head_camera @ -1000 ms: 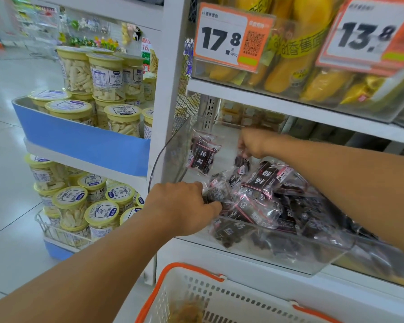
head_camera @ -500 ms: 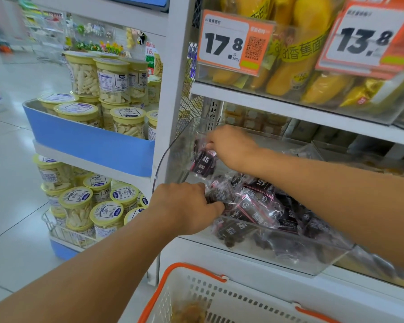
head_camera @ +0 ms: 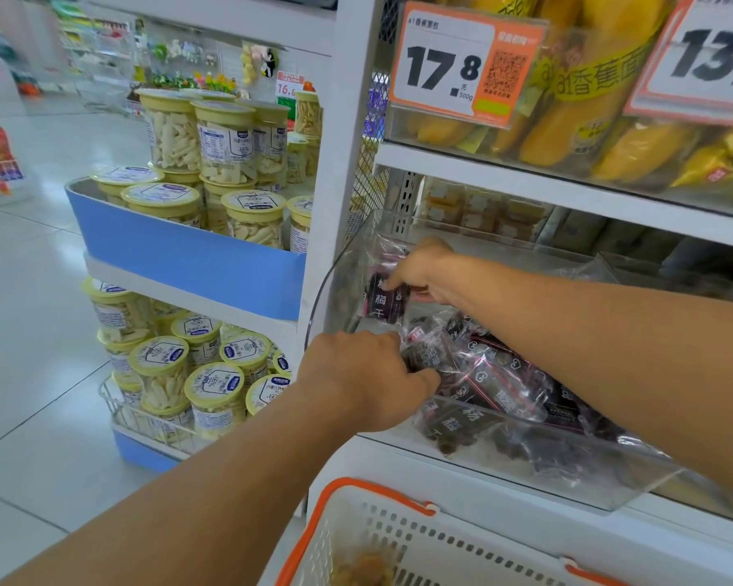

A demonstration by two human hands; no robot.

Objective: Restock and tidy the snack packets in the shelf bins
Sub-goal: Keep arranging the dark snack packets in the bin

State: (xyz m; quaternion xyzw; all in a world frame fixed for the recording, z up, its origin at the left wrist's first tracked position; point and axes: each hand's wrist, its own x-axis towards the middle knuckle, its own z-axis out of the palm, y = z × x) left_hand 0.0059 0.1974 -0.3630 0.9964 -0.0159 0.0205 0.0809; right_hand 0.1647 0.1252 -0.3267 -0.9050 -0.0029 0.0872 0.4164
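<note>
A clear plastic shelf bin (head_camera: 576, 471) holds several dark plum snack packets (head_camera: 496, 382) in clear wrap. My right hand (head_camera: 424, 268) reaches into the bin's back left corner and pinches one upright dark packet (head_camera: 381, 300) against the bin's left wall. My left hand (head_camera: 365, 374) is at the bin's front left corner, its fingers curled round packets at the pile's near edge. Both forearms cross the view.
A white basket with orange handles (head_camera: 398, 539) hangs below the bin with something brown inside. Above, a shelf carries yellow banana bread packs (head_camera: 568, 133) behind price tags (head_camera: 449, 63). To the left, blue trays (head_camera: 187, 255) hold yellow-lidded snack jars.
My right hand moved left from the pile's back to the bin's back left corner and took hold of the upright packet there. My left hand stayed at the front corner.
</note>
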